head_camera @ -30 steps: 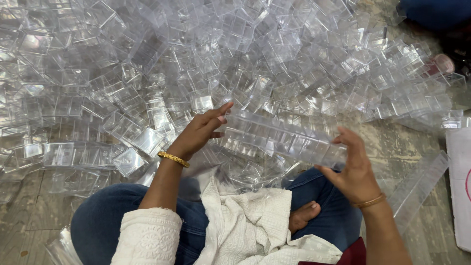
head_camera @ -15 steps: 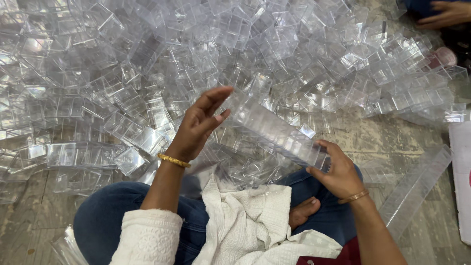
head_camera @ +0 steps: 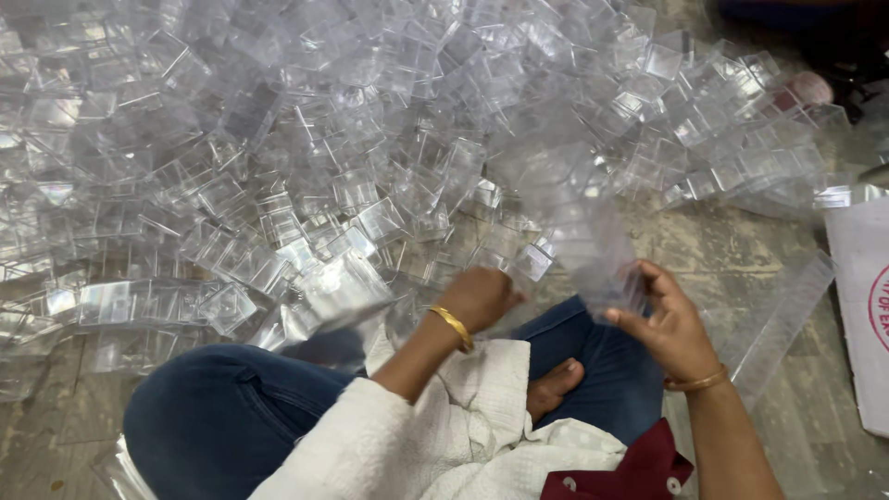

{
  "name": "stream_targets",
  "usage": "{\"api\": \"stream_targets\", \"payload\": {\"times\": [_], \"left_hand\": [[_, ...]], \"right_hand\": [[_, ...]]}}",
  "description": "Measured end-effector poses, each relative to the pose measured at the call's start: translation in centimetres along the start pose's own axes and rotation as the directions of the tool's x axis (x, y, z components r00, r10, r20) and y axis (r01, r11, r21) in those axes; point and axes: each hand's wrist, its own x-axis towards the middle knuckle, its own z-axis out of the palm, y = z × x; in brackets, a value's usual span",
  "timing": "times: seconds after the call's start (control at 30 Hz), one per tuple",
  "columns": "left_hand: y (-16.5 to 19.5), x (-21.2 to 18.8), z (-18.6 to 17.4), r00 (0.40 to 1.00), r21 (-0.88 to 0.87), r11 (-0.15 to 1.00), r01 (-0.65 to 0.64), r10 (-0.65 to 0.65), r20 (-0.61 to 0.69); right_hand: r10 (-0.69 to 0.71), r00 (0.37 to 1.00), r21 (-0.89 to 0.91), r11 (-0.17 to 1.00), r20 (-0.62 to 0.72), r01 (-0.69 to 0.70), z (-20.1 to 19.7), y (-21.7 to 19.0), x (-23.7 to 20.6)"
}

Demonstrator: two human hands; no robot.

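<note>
**Stack lifted, left hand back in the heap**

The right hand was closed around the near end of a long stack of clear boxes, holding it tilted up off the floor, its far end reaching toward the pile. Half a second earlier that stack had lain lower and the left hand had been spread open on its far end; now the left hand had let go and dropped close to the knee, fingers curled among loose clear boxes at the near edge of the heap. Whether it had closed on one could not be told. This suggested the stack was steady in one hand while the other went for another piece. A gold bangle sat on the left wrist. Beyond, the heap of clear boxes covered the floor to its far edge. A white sack lay at the right edge.
</note>
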Motion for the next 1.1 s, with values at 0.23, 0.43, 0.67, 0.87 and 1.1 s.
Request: {"api": "stream_targets", "payload": {"times": [0.23, 0.43, 0.67, 0.87, 1.1], "left_hand": [[-3.9, 0.3, -1.1, 0.948, -0.243, 0.967, 0.073, -0.143, -0.284], [-4.8, 0.3, 2.5, 0.971, -0.382, 0.923, 0.045, -0.131, -0.202], [-5.9, -0.1, -0.6, 0.985, -0.451, 0.876, 0.170, -0.157, 0.066], [-4.2, -3.2, -6.1, 0.951, -0.338, 0.940, -0.049, -0.060, -0.303], [-5.5, -7.8, -10.7, 0.924, 0.170, 0.971, 0.169, -0.096, -0.370]], "right_hand": [[0.075, 0.893, 0.481, 0.821, 0.443, -0.308, 7.3, -0.5, -0.8], [0.001, 0.845, 0.591, 0.714, 0.534, -0.374, 9.5, 2.1, -0.1], [0.162, 0.821, 0.449, 0.771, 0.547, -0.451, 5.9, 3.6, -0.5], [-0.039, 0.685, 0.388, 0.847, 0.728, -0.364, 12.9, 1.8, 0.1], [0.327, 0.665, 0.135, 0.829, 0.671, -0.543, 5.0, 0.6, -2.0]]}}
